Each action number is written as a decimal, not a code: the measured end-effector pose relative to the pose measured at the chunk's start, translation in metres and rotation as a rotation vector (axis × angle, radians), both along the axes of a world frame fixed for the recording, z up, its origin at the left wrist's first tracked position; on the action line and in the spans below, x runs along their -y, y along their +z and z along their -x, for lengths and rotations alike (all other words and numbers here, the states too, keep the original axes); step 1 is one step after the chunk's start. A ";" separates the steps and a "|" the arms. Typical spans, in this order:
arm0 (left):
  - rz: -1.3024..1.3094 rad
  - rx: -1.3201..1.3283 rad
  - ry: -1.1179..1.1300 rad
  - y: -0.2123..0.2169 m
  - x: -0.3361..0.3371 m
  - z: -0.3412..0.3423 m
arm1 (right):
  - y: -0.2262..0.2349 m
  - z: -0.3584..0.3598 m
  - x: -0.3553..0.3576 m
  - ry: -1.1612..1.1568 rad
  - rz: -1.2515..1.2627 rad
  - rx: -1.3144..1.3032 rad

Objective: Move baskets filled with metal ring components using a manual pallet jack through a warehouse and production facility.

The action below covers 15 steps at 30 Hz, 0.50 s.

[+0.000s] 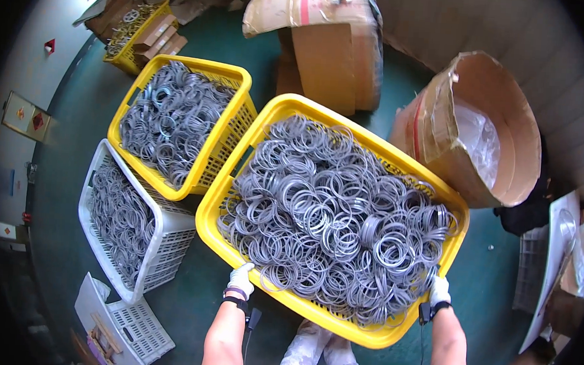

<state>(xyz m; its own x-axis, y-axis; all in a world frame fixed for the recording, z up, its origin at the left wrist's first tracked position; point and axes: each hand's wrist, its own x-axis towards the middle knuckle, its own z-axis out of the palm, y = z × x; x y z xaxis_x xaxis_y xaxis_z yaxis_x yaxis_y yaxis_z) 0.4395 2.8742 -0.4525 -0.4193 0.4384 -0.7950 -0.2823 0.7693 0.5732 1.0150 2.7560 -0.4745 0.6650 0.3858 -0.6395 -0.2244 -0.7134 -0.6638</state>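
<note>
A large yellow plastic basket is heaped with thin grey metal rings, some of them bunched together. It sits tilted across the view in front of my legs. My left hand, in a white glove, is closed on the near left part of its rim. On the right side, my right hand, also gloved in white, grips the rim near the lower right corner. Fingers of both hands are partly hidden by the rim. Dark bands circle both wrists.
To the left stand a second yellow basket and a white basket, both full of rings. Open cardboard boxes, one upright and one lined with plastic, stand beyond. A white crate lies lower left on the green floor.
</note>
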 end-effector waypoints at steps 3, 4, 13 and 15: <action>-0.036 0.114 0.110 0.005 -0.007 0.009 | 0.015 0.003 -0.007 0.026 -0.155 0.009; -0.092 0.112 0.030 0.016 -0.001 0.002 | 0.053 -0.003 -0.011 0.095 -0.142 0.052; -0.162 0.229 0.286 0.067 0.078 -0.041 | 0.133 -0.074 0.002 0.383 -0.056 0.188; -0.227 0.234 0.325 0.066 0.107 -0.045 | 0.115 -0.095 0.007 0.305 -0.269 0.069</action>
